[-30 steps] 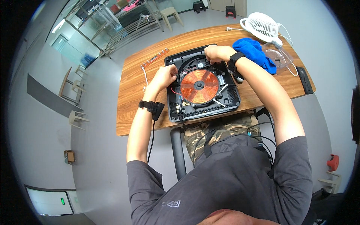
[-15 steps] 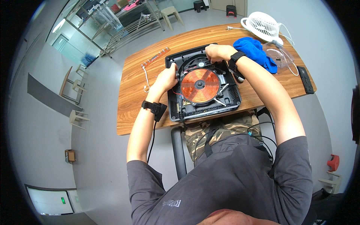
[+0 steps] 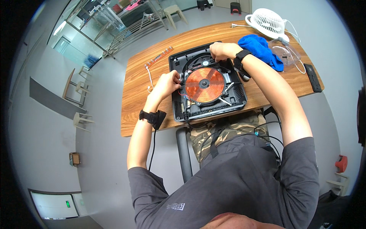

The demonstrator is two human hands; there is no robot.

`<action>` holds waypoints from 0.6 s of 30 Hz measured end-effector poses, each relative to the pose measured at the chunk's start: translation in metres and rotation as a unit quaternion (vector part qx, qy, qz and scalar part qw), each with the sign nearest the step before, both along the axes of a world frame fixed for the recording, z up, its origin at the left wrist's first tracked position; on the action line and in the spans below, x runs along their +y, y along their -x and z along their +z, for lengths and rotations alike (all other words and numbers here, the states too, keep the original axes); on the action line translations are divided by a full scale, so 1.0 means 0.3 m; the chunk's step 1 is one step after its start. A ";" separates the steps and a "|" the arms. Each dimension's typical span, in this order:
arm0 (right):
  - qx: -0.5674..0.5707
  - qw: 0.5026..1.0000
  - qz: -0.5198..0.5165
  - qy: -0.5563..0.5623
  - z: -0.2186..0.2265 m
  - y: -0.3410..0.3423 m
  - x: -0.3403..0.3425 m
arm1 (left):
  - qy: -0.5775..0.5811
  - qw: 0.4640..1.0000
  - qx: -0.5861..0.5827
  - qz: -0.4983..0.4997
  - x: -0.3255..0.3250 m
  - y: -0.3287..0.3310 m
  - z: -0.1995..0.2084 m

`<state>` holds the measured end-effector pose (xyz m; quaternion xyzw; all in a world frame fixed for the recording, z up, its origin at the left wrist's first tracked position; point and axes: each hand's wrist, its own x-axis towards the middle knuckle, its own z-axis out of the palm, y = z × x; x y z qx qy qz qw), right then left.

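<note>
An opened induction cooker lies on the table, its black housing [image 3: 212, 113] bearing a round copper coil [image 3: 207, 91]. At the housing's left side is my left hand [image 3: 168, 84], fingers bent toward the thumb beside the coil; anything pinched between them is too small to make out. My right hand [image 3: 223, 51] is closed at the far right part of the housing, above the black curved fan surround [image 3: 194, 60]. Its fingertips point down into the housing, and what they grip is hidden. White leads [image 3: 225, 100] and thin red wires run beside the coil.
On the wooden table [image 3: 133, 103], a narrow circuit board [image 3: 158, 57] with a white lead lies left of the cooker. To the right are a blue cloth [image 3: 260, 50], a white fan [image 3: 267, 23], a clear plastic tray [image 3: 284, 53] and a black strip [image 3: 312, 78].
My left hand has turned, its fingers now bent toward the thumb beside the coil rather than held against the housing's left edge. My right hand stays at the far part. The view has shifted slightly.
</note>
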<state>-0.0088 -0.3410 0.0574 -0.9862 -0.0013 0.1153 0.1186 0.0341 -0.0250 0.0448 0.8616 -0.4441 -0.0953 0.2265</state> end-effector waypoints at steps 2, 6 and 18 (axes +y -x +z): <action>0.003 1.000 -0.006 -0.004 -0.002 -0.002 0.002 | -0.005 1.000 -0.022 -0.011 0.004 -0.002 -0.016; 0.008 1.000 -0.004 0.003 -0.037 -0.027 -0.032 | -0.023 0.999 -0.025 -0.004 -0.024 0.005 -0.010; -0.015 1.000 0.013 -0.010 -0.035 -0.004 -0.035 | -0.022 0.997 -0.064 0.032 -0.045 0.028 -0.030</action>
